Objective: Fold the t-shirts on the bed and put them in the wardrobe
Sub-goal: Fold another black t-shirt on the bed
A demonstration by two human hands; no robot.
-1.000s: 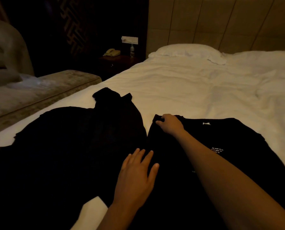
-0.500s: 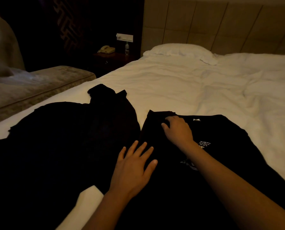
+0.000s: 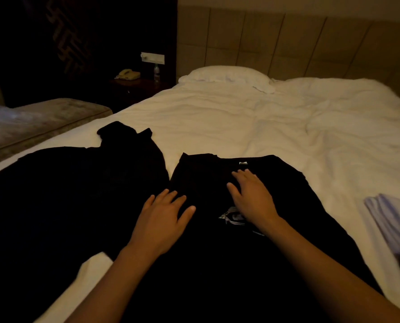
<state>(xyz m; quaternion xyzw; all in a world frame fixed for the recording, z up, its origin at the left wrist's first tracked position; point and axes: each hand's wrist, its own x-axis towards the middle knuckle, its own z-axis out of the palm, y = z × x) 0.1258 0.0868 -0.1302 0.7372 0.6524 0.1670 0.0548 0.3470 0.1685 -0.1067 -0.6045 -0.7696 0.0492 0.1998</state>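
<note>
Two black t-shirts lie on the white bed (image 3: 252,122). The right t-shirt (image 3: 287,206) lies flat in front of me, with a small white neck label and a pale chest print. My right hand (image 3: 252,199) presses flat on its chest just below the collar, fingers straight. My left hand (image 3: 161,220) rests flat on its left side, fingers spread, near the gap between the shirts. The left t-shirt (image 3: 66,194) is spread out beside it, one sleeve pointing up the bed.
A white pillow (image 3: 224,74) lies against the padded headboard. A dark nightstand (image 3: 136,89) with a telephone and a small bottle stands left of the bed. A grey upholstered bench (image 3: 42,122) runs along the left side. A pale folded cloth (image 3: 395,220) lies at the right edge.
My right hand let go of the shirt's folded top left corner and slid right and down to the chest, flattening out. My left hand stayed in place.
</note>
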